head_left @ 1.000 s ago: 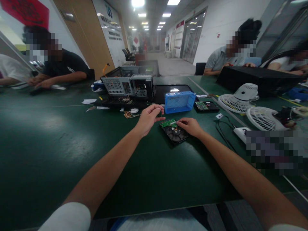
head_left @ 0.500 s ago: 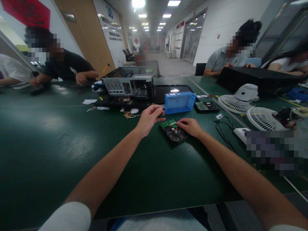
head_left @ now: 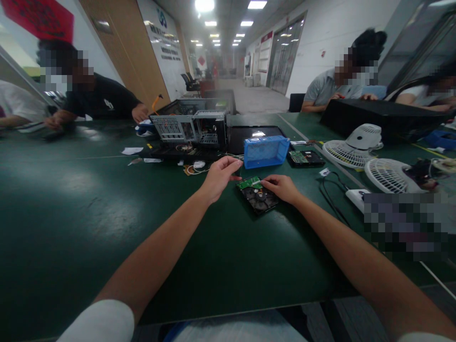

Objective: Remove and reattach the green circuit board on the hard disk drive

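Note:
A hard drive (head_left: 261, 198) lies on the green table, its green circuit board (head_left: 250, 183) facing up at the far end. My left hand (head_left: 221, 178) hovers at the drive's far left corner. Thumb and index finger are pinched together there; a thin dark thing seems to show below the tips, too small to name. My right hand (head_left: 283, 187) rests at the drive's right side, fingertips closed on the edge by the circuit board. Just beyond both hands, a blue plastic bin (head_left: 267, 154) stands on its side.
An opened computer case (head_left: 190, 126) stands at the back, with cables and paper scraps before it. Another hard drive (head_left: 306, 158) lies right of the bin. White fan parts (head_left: 347, 152) and a power strip (head_left: 356, 197) are farther right. Several people sit around the table.
My left thumb and fingers have drawn together beside the drive's corner. My right hand and the drive stay put. A person at the left has moved a hand toward the computer case.

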The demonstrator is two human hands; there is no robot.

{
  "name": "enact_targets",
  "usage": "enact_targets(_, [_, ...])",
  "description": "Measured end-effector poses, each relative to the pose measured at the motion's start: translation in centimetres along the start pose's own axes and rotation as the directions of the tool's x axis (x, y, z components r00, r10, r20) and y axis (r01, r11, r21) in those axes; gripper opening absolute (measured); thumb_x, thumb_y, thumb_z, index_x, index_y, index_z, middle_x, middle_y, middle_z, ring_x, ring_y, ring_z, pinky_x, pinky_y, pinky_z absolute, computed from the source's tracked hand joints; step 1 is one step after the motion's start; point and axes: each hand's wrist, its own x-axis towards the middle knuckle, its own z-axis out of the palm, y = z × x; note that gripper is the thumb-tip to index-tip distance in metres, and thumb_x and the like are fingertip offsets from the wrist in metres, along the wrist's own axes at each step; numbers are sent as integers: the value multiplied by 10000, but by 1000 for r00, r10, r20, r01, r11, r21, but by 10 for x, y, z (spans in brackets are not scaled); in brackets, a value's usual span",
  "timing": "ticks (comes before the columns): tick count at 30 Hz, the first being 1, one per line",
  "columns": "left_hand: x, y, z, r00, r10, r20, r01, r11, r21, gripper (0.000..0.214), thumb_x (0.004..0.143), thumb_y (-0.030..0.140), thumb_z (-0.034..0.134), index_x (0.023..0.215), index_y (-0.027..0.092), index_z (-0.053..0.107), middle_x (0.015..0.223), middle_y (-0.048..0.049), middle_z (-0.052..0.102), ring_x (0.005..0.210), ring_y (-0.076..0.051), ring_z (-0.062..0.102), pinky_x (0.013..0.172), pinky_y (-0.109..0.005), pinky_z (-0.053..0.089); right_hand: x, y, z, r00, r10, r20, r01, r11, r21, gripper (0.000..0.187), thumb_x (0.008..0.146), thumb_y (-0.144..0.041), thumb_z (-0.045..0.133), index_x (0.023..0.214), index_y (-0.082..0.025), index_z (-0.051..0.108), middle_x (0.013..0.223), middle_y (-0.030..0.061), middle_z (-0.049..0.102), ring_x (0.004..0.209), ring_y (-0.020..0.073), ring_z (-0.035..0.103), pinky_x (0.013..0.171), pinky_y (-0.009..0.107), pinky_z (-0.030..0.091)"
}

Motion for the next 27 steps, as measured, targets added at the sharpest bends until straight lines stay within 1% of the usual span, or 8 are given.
enact_targets(2, [1, -1, -2, 1000, 17, 0, -17, 999, 39, 188, 873, 365, 701, 927, 186, 721, 1110, -80, 705, 1055, -211, 637, 713, -272, 594, 0, 1, 0, 1000, 1, 3, -1, 1000, -3, 345, 923, -534, 639, 980, -243, 815, 942, 48, 800, 809, 224, 707, 672, 292, 517])
enact_targets(5, [1, -2, -3, 999, 38, 25, -40, 997, 70, 193, 882, 366, 676, 951, 199, 746, 1146, -79, 705, 1094, -222, 625, 698, -262, 588, 1, 2, 0, 1000, 4, 8, -4, 1000, -3, 354, 927, -541, 633, 989, -241, 812, 924, 47, 798, 800, 221, 704, 669, 289, 515])
enact_targets(9, [0, -1, -2, 998, 45, 47, -49, 995, 84, 202, 890, 351, 654, 982, 196, 745, 1093, -85, 701, 1063, -218, 635, 685, -265, 590, 0, 1, 1, 1000, 2, 5, -2, 1000, 1, 363, 924, -545, 633, 991, -236, 811, 911, 49, 795, 791, 221, 699, 670, 294, 516])
enact_targets(15, [-1, 3, 0, 1000, -12, 4, 12, 1000, 3, 176, 898, 306, 640, 1007, 169, 648, 987, -95, 718, 961, -211, 672, 657, -290, 599, -1, -1, 0, 1000, 12, -1, -12, 1000, -3, 349, 921, -536, 638, 987, -241, 814, 941, 45, 798, 799, 219, 702, 669, 294, 511])
enact_targets(20, [-1, 2, 2, 999, -40, -20, 39, 999, -32, 157, 913, 301, 625, 987, 164, 605, 1029, -118, 732, 992, -225, 686, 677, -303, 603, 0, 1, 0, 1000, 7, 7, -7, 1000, 0, 347, 925, -530, 638, 996, -238, 811, 946, 47, 798, 809, 219, 704, 683, 294, 513])
enact_targets(23, [0, 1, 1, 1000, -28, -8, 28, 999, -31, 167, 906, 314, 629, 983, 166, 632, 1079, -110, 722, 1015, -219, 674, 710, -308, 607, 1, 2, 0, 1000, 5, 11, -5, 1000, 0, 349, 930, -528, 635, 990, -233, 811, 935, 47, 797, 807, 217, 703, 680, 289, 511])
enact_targets(27, [1, -1, 0, 1000, 5, -10, -4, 1000, 26, 187, 880, 336, 648, 944, 169, 704, 1110, -91, 687, 1006, -207, 637, 693, -281, 600, 1, 2, 1, 1000, 2, 14, -2, 1000, -2, 343, 931, -523, 637, 990, -233, 811, 950, 49, 797, 825, 223, 706, 687, 290, 513])
